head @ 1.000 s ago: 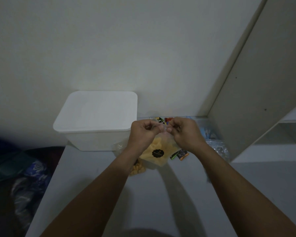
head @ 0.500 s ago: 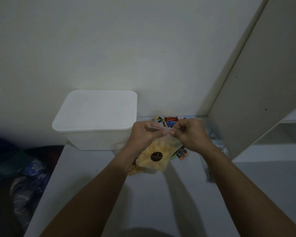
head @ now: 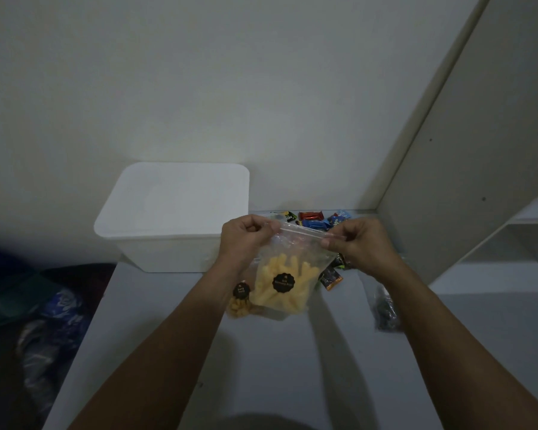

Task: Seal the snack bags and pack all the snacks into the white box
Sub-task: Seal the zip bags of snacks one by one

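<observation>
Left hand [head: 246,240] and right hand [head: 359,245] each pinch one end of the zip strip on a clear plastic zip bag of pale yellow puffed sticks with a round black label [head: 281,282], held taut above the grey tabletop [head: 261,367], presumably so the seal lines up for pressing shut. Second clear bag of yellow snacks [head: 239,301] lies just beneath; small coloured wrapped candies [head: 316,220] sit behind by the wall. White lidded rectangular plastic box [head: 174,215] is to the left, lid on, so nothing looks packed yet.
</observation>
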### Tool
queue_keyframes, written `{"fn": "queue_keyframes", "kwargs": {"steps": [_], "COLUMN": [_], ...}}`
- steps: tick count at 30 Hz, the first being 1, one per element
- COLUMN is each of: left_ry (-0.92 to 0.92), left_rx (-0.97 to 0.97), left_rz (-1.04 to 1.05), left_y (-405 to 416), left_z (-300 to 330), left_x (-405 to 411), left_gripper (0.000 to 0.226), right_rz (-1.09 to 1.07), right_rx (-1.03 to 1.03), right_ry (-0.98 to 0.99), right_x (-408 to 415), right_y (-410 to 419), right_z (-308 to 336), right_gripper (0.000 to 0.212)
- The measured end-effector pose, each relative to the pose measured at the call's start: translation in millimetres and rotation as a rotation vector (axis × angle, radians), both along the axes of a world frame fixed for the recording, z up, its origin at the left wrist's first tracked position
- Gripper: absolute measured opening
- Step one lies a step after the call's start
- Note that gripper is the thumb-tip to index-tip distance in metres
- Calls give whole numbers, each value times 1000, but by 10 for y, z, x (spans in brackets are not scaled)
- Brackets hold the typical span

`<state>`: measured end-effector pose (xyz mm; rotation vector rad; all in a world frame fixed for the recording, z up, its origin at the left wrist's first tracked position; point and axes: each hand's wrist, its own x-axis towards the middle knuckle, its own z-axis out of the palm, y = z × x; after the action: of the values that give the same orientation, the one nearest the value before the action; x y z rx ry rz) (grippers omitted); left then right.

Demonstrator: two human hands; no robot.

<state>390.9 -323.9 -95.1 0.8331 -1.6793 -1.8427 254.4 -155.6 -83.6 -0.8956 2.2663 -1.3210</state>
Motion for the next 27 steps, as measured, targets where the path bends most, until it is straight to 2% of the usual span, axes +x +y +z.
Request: {"fn": "queue_keyframes", "kwargs": {"steps": [3,7,11,15,17,19,22,24,27], "left_ry": [-7,28,15,-7,-81,-159,-216,-200,-159], "left_rx": [-33,10,44,-56,-154,-195,-25,132,218], "left_rz": [39,20,23,133,281,312,97,22,-13], "left_y": [-10,-3,-43,10,87,165,250,253,214], "left_z": [-25,-38,-77,-102,-95,-85,-75,-57,-52], "left_x": [7,9,6,-24,-41,-56,-114,-140,-151], "left_gripper": [14,2,13,15,24,37,40,28,12], "right_rz": [8,7,5,-57,-95,-116,-109,-90,-57], "right_rx": [-50,-70,-83,-68,-73,-103,-140,-143,-133], "right_ry": [-49,-81,-104,-26,23,61,78,75,44], "right_x": [-11,-35,-64,-51,-19,14,87,126,130], "right_y": [34,46,63,24,-1,-20,-59,-84,-70], "right_z": [-2,-31,-11,-49,-82,-117,-121,-124,-123], "right_gripper": [10,9,10,11,10,11,13,16,19]}}
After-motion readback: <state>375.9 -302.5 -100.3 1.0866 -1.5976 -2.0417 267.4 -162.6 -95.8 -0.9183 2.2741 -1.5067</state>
